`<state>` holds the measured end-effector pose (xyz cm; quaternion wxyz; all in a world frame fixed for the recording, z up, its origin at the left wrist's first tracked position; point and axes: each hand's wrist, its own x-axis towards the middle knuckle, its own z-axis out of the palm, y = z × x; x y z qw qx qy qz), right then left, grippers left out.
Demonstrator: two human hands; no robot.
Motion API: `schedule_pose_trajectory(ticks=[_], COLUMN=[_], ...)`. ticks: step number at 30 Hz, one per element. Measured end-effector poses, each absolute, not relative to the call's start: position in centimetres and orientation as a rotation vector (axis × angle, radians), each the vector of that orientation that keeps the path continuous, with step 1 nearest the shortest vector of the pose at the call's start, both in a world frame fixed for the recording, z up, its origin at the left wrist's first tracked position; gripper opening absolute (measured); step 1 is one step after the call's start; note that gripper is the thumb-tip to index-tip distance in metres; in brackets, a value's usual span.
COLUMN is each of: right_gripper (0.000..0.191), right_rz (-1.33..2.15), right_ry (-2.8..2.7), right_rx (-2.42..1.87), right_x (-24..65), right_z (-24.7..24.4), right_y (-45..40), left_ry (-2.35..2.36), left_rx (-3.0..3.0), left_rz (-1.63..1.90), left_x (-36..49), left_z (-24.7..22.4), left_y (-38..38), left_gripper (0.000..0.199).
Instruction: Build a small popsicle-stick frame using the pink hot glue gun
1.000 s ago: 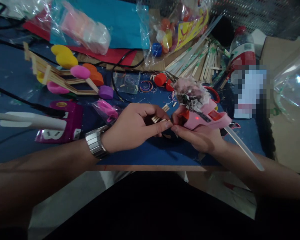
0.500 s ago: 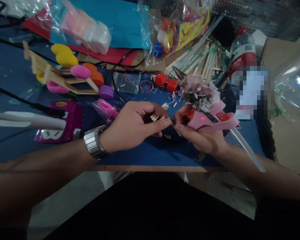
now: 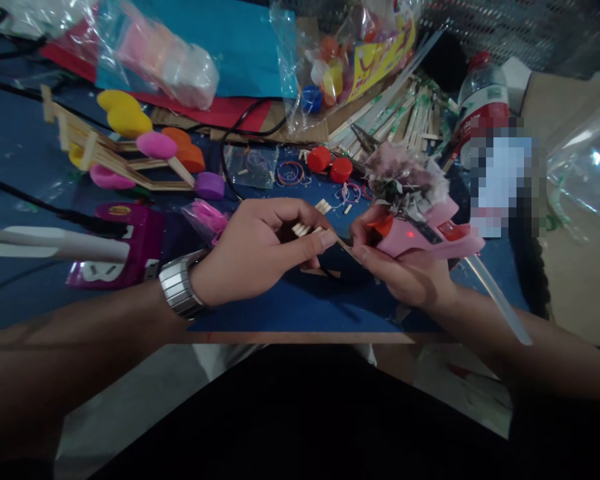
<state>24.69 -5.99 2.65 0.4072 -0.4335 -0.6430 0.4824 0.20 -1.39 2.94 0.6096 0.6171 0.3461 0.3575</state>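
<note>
My left hand (image 3: 260, 253), with a metal-banded watch (image 3: 181, 285) at the wrist, is closed around several short wooden sticks (image 3: 303, 230). Their pale ends poke out between thumb and fingers. A pink hot glue gun (image 3: 420, 240) rests in my right hand (image 3: 405, 270), its red light lit and a clear glue stick (image 3: 500, 300) jutting from the back. Grey-pink fluff (image 3: 405, 173) covers its front, and the dark nozzle points up and left. Between both sets of fingertips spans a thin wooden stick (image 3: 347, 247), pinched at each end. Another flat stick (image 3: 325, 272) shows below my left hand.
At left stand a wooden-stick frame with coloured pieces (image 3: 125, 160) and a purple power strip (image 3: 130, 240). Red caps (image 3: 330, 165), a stick pile (image 3: 405, 120), a bottle (image 3: 483, 100) and plastic bags (image 3: 330, 73) lie beyond the hands. Cardboard (image 3: 575, 280) borders the right.
My hands have drawn slightly apart, so more of the thin stick between the fingertips shows. The left hand has shifted a little left; the glue gun stays in my right hand.
</note>
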Motion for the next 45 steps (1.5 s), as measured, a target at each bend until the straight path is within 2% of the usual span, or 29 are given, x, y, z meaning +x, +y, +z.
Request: schedule_pose_trajectory(ticks=[12,22,27,32,40,45], right_gripper=[0.02,0.02,0.012,0.011,0.027,0.026], right_rz=[1.17,1.153,1.139,1.125,1.129,1.131], right_ry=[-1.493,-1.497,-1.524,-1.524,-1.462,-1.439], right_rx=[-1.095,-1.009,-1.021,-1.029,-0.971,-1.029], right_x=[24.7,25.3,25.4,25.4,25.6,25.6], right_z=[2.3,1.1,1.2,1.1,0.1,0.2], right_y=[-6.2,-6.5,-6.5,-6.5,-6.5,-6.6], left_ry=[0.822,0.865,0.875,0.86,0.894,0.861], left_rx=[1.433,1.496,1.468,1.461,1.449,1.476], left_rz=[0.849,0.896,0.923,0.968,0.951,0.991], left_x=[0.0,-0.4,-0.4,-0.4,-0.4,-0.4], left_z=[3.1,3.2,3.1,3.1,3.4,3.2], left_y=[-1.0,-0.8,-0.8,-0.8,-0.8,-0.7], left_gripper=[0.027,0.02,0.016,0.018,0.014,0.01])
